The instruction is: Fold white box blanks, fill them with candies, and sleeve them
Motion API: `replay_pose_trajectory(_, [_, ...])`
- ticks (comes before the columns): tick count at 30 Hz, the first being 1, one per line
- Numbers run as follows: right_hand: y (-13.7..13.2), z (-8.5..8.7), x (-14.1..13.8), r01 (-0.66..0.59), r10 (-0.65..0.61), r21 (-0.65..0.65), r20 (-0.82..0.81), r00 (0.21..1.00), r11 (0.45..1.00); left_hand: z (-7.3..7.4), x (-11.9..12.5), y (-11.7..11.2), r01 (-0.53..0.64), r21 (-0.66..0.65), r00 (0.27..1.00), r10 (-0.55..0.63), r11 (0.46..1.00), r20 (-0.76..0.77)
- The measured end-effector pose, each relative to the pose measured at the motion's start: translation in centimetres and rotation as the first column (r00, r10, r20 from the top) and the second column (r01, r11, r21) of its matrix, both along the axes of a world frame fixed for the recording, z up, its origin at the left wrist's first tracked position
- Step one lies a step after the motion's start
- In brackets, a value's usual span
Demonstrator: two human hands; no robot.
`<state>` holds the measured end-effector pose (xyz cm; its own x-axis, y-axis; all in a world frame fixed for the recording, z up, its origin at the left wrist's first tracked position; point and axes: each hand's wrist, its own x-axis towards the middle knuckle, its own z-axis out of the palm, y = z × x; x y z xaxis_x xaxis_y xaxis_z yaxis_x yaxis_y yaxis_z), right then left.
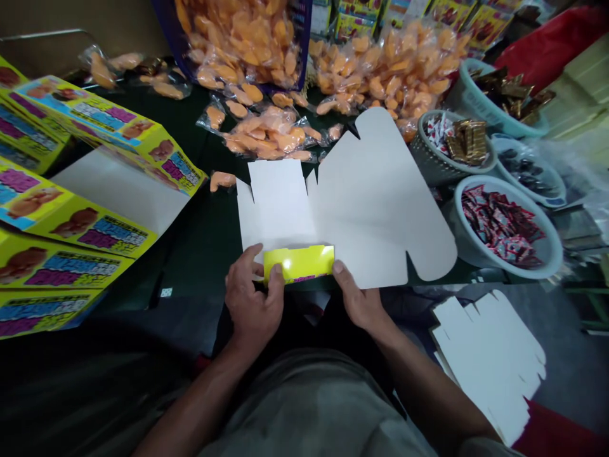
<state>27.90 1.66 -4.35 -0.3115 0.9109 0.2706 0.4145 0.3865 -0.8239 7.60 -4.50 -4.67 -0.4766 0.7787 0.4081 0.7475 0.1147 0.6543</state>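
A cut cardboard box blank [371, 203] lies on the dark table in front of me, its plain white inside facing up. Along its near edge a yellow printed flap [302, 261] is folded up and over. My left hand [254, 295] grips the left end of this flap, thumb on the yellow face and fingers curled at the side. At the flap's right end, my right hand [359, 295] pinches the cardboard, with the thumb on top and the other fingers mostly hidden underneath.
Yellow printed boxes [85, 222] stand stacked at the left. Bagged orange pieces [271, 136] lie behind the blank, below a purple basket [307, 44]. Bowls of small packets, including a pale bowl [554, 254], line the right. More flat blanks [490, 362] lie low at right.
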Motion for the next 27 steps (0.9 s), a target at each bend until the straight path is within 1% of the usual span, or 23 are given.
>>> replay_pose_trajectory(2, [-0.7, -0.5, -0.3, -0.003, -0.007, 0.09, 0.116, 0.993, 0.996, -0.1, 0.1, 0.0, 0.064, -0.028, 0.995, -0.066, 0.998, -0.072])
replay_pose_trajectory(4, [-1.2, -1.2, -0.6, 0.026, -0.067, 0.196, 0.208, 0.976, 0.98, -0.2, 0.1, -0.3, 0.104, -0.072, 0.983, -0.114, 0.992, -0.145])
replay_pose_trajectory(5, [-1.3, -1.5, -0.7, 0.049, -0.103, 0.233, 0.226, 0.969, 0.971, -0.2, 0.0, -0.4, 0.112, -0.1, 0.975, -0.129, 0.989, -0.181])
replay_pose_trajectory(7, [-1.4, -1.9, -0.9, 0.066, -0.128, 0.261, 0.231, 0.964, 0.963, 0.2, -0.2, -0.8, 0.115, -0.158, 0.947, -0.157, 0.981, -0.279])
replay_pose_trajectory(10, [-1.2, -1.9, -1.0, 0.041, -0.102, 0.258, 0.23, 0.968, 0.965, 1.3, -0.6, -1.2, 0.101, -0.211, 0.862, -0.191, 0.972, -0.469])
replay_pose_trajectory(11, [-1.0, -1.8, -1.0, 0.038, -0.097, 0.252, 0.227, 0.969, 0.967, 1.7, -0.8, -1.2, 0.121, -0.214, 0.829, -0.217, 0.969, -0.516])
replay_pose_trajectory(13, [-0.9, -1.4, -0.9, 0.045, -0.094, 0.226, 0.213, 0.973, 0.973, 2.2, -1.3, -0.9, 0.228, -0.239, 0.759, -0.326, 0.944, -0.563])
replay_pose_trajectory(15, [-0.7, -1.0, -0.7, 0.047, -0.081, 0.173, 0.194, 0.978, 0.984, 2.5, -1.6, -0.3, 0.358, -0.311, 0.662, -0.474, 0.88, -0.58])
replay_pose_trajectory(16, [-0.6, -0.8, -0.7, 0.04, -0.067, 0.146, 0.182, 0.981, 0.988, 2.6, -1.7, 0.0, 0.4, -0.347, 0.612, -0.529, 0.848, -0.588])
replay_pose_trajectory(17, [-0.4, -0.6, -0.5, 0.023, -0.044, 0.122, 0.167, 0.985, 0.992, 2.7, -1.7, 0.3, 0.421, -0.374, 0.571, -0.562, 0.826, -0.598])
replay_pose_trajectory(18, [-0.3, -0.4, -0.4, -0.002, -0.012, 0.095, 0.15, 0.989, 0.995, 2.8, -1.7, 0.6, 0.431, -0.385, 0.546, -0.576, 0.816, -0.609])
replay_pose_trajectory(20, [-0.1, 0.0, -0.2, -0.056, 0.053, 0.037, 0.088, 0.995, 0.998, 3.1, -1.3, 1.0, 0.466, -0.36, 0.522, -0.58, 0.808, -0.625])
replay_pose_trajectory(22, [0.1, 0.2, -0.1, -0.052, 0.051, -0.024, -0.026, 0.998, 0.998, 3.4, -0.9, 1.3, 0.519, -0.32, 0.51, -0.587, 0.793, -0.629])
replay_pose_trajectory(24, [0.1, 0.2, -0.2, 0.024, -0.035, -0.068, -0.162, 0.986, 0.997, 3.6, -0.4, 1.7, 0.557, -0.302, 0.496, -0.602, 0.773, -0.626])
replay_pose_trajectory(26, [0.0, -0.1, -0.5, 0.101, -0.128, -0.11, -0.277, 0.952, 0.989, 3.8, 0.0, 2.1, 0.563, -0.309, 0.497, -0.613, 0.766, -0.615])
replay_pose_trajectory(27, [-0.1, -0.4, -0.6, 0.119, -0.153, -0.126, -0.314, 0.937, 0.985, 3.8, 0.1, 2.3, 0.558, -0.319, 0.499, -0.617, 0.766, -0.609])
